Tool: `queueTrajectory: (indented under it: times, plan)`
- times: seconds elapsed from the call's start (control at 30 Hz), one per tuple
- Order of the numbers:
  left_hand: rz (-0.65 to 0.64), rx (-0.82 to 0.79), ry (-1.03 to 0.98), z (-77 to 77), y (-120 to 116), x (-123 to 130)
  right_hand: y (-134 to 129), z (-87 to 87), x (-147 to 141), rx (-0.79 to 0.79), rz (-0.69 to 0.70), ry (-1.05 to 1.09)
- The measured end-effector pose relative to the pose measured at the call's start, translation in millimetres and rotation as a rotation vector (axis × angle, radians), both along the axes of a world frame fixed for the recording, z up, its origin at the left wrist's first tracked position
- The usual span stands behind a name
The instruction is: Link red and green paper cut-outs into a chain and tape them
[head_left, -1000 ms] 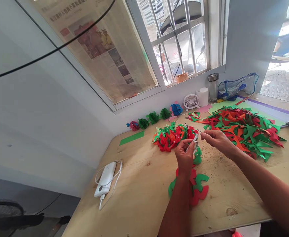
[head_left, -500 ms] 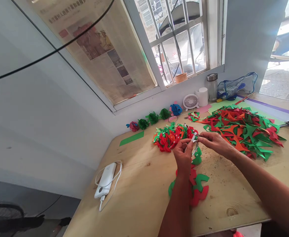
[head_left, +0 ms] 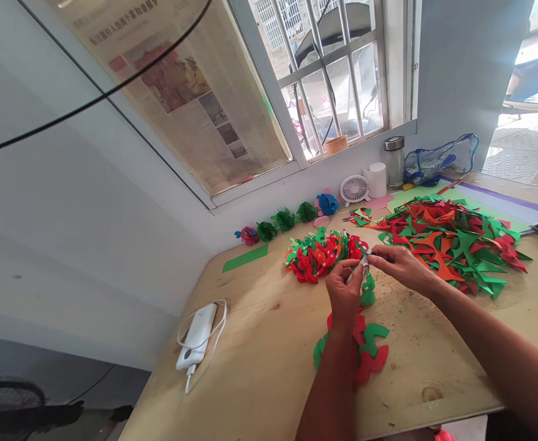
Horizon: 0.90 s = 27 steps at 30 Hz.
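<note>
Over the wooden table, my two hands meet at a small roll of white tape (head_left: 365, 262). My left hand (head_left: 345, 286) is closed round the roll's near side, thumb against it. With thumb and forefinger pressed together, my right hand (head_left: 394, 262) pinches the tape's edge; the exact bit between those fingertips is too small to make out. Under my left forearm and wrist lie curved green paper cutouts (head_left: 375, 334) and red paper cutouts (head_left: 371, 364). Just beyond my hands sits a heap of red and green dotted paper pieces (head_left: 315, 252).
Paper scraps (head_left: 453, 242) form a large pile on the right. Along the wall stand folded green paper shapes (head_left: 284, 218), a small white fan (head_left: 354, 189) and a glass jar (head_left: 394, 162). A white power bank (head_left: 197, 334) with its cable lies at left.
The tape roll has turned, so its ring no longer faces me as openly. My left hand has shifted slightly right, closer to my right hand, which stays nearly in place.
</note>
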<state>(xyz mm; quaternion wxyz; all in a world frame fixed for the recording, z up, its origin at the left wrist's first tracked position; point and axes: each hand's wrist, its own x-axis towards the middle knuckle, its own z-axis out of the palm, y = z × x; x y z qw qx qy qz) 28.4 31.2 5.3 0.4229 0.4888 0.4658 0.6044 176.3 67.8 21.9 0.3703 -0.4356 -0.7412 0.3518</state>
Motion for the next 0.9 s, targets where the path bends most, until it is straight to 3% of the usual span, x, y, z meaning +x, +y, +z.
queueTrajectory:
  times: [0.5, 0.9]
  plan:
    - [0.011, 0.013, 0.006, -2.9, 1.2, -0.2, 0.8, -0.4, 0.5, -0.001, -0.084, 0.022]
    - [0.053, -0.017, -0.094, 2.5, 0.1, -0.1, 2.0, -3.4, -3.6, -0.003, -0.008, -0.016]
